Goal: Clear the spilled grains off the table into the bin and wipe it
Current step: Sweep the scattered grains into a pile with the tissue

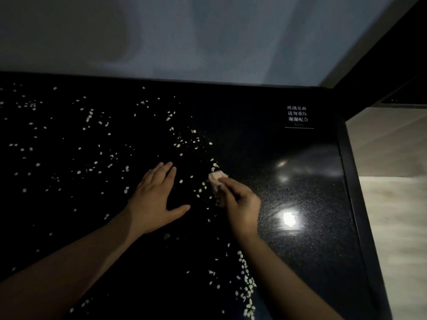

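Note:
Pale grains (92, 139) lie scattered over most of the black glossy table (300, 239), with a denser streak near the front by my right forearm. My left hand (154, 199) rests flat on the table, fingers straight and thumb spread, among the grains. To its right, my right hand (242, 206) grips a small pinkish cloth (217, 180) and holds it against the table surface. Grains lie just left of and beyond the cloth. No bin is in view.
A small white-lettered sign (298, 116) stands at the table's back right. The table's right edge (353, 204) borders a pale floor (397, 215). A grey wall (184, 38) rises behind the table. Bright light reflections show on the right part of the surface.

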### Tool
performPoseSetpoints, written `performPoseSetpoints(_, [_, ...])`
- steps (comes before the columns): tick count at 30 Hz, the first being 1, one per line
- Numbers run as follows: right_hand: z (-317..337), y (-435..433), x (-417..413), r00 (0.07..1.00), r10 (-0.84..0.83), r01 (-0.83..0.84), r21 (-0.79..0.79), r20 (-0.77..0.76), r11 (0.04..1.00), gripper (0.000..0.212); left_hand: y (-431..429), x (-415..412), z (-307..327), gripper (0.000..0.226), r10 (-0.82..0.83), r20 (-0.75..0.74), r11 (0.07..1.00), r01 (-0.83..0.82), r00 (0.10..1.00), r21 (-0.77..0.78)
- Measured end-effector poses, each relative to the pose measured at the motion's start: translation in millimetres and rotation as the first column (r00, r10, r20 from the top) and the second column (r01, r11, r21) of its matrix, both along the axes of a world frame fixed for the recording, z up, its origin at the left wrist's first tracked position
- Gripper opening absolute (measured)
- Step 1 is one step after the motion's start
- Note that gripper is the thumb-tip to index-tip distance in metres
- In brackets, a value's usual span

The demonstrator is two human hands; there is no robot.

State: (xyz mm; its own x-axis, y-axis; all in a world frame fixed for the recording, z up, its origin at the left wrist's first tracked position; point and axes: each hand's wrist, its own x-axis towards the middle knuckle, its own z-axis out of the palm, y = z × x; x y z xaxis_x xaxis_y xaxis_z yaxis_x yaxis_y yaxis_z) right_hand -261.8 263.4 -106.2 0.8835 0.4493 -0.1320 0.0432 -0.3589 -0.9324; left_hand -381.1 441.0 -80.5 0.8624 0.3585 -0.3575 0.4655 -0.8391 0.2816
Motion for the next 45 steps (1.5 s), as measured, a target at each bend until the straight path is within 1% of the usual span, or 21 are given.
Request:
performPoseSetpoints(3, [14,-18,18,0.996,-0.092,0.092,0.041,0.018,0.995,0.018,-13,-11,0,0.112,-0.009,-0.004,1.000,0.009,1.000,0.001])
performPoseSetpoints(5, [20,-32,34,0.984,-0.178,0.177,0.041,0.017,0.983,0.019,-21,-17,2,0.112,0.000,-0.001,1.000,0.000,1.000,0.001])
performPoseSetpoints(7, [17,-44,42,0.971,-0.238,0.238,0.013,-0.005,0.971,0.020,-27,-22,4,0.112,-0.003,0.008,1.000,0.003,1.000,0.019])
performPoseSetpoints(9, [8,-51,39,0.966,-0.259,0.258,-0.057,-0.004,0.964,0.025,-29,-26,4,0.113,-0.018,0.005,0.999,0.018,1.000,0.034])
performPoseSetpoints(11, [-2,-52,26,0.972,-0.235,0.236,-0.108,0.017,0.966,0.029,-28,-29,2,0.114,-0.026,-0.018,0.998,0.027,0.999,0.051])
performPoseSetpoints(13, [-8,-46,4,0.983,-0.181,0.180,-0.113,0.003,0.977,0.028,-25,-31,0,0.115,-0.051,-0.035,0.998,0.052,0.998,0.047])
performPoseSetpoints(16, [-1,-32,-30,0.997,-0.066,0.065,-0.045,-0.025,0.997,0.028,-21,-33,-3,0.113,-0.086,-0.027,0.995,0.087,0.996,0.052])
performPoseSetpoints(17, [3,-30,-34,0.998,-0.050,0.049,-0.016,-0.043,0.999,0.027,-20,-34,-4,0.113,-0.097,-0.021,0.993,0.098,0.995,0.063])
performPoseSetpoints(18, [7,-32,-33,0.996,-0.069,0.069,0.005,-0.050,0.998,0.025,-19,-34,-4,0.113,-0.111,-0.019,0.991,0.112,0.994,0.071])
performPoseSetpoints(21, [19,-52,-14,0.977,-0.215,0.215,0.001,-0.009,0.977,0.020,-16,-35,-5,0.114,-0.134,-0.017,0.989,0.135,0.991,0.067])
performPoseSetpoints(23, [24,-72,-2,0.957,-0.290,0.289,-0.035,-0.006,0.957,0.021,-15,-35,-5,0.116,-0.136,-0.016,0.989,0.136,0.991,0.060])
performPoseSetpoints(26, [18,-88,-4,0.935,-0.354,0.348,-0.150,-0.008,0.925,0.025,-14,-36,-5,0.119,-0.157,-0.027,0.985,0.158,0.987,0.063])
performPoseSetpoints(28, [10,-83,-18,0.921,-0.389,0.379,-0.168,-0.029,0.910,0.029,-12,-38,-6,0.120,-0.167,-0.025,0.984,0.168,0.986,0.062])
performPoseSetpoints(30, [6,-71,-37,0.925,-0.378,0.371,-0.125,-0.032,0.920,0.031,-11,-39,-6,0.120,-0.171,-0.013,0.983,0.172,0.985,0.059])
performPoseSetpoints(33, [11,-47,-74,0.972,-0.235,0.232,-0.072,-0.026,0.970,0.032,-10,-39,-5,0.122,-0.190,-0.033,0.980,0.192,0.981,0.061])
performPoseSetpoints(35, [22,-41,-84,0.980,-0.194,0.194,-0.015,-0.051,0.981,0.030,-8,-39,-4,0.123,-0.201,-0.037,0.977,0.203,0.979,0.062])
performPoseSetpoints(37, [34,-49,-79,0.972,-0.228,0.230,0.034,-0.055,0.973,0.025,-7,-40,-4,0.123,-0.222,-0.046,0.973,0.224,0.974,0.053])
performPoseSetpoints(40, [43,-77,-67,0.956,-0.292,0.291,0.034,0.016,0.956,0.022,-5,-43,-5,0.124,-0.243,-0.059,0.967,0.247,0.968,0.062])
performPoseSetpoints(43, [31,-101,-67,0.900,-0.436,0.436,-0.058,0.007,0.898,0.022,-4,-46,-6,0.124,-0.265,-0.075,0.959,0.271,0.961,0.080])
performPoseSetpoints(45, [23,-104,-70,0.863,-0.506,0.502,-0.114,-0.006,0.858,0.024,-5,-48,-6,0.125,-0.266,-0.080,0.960,0.272,0.961,0.072])
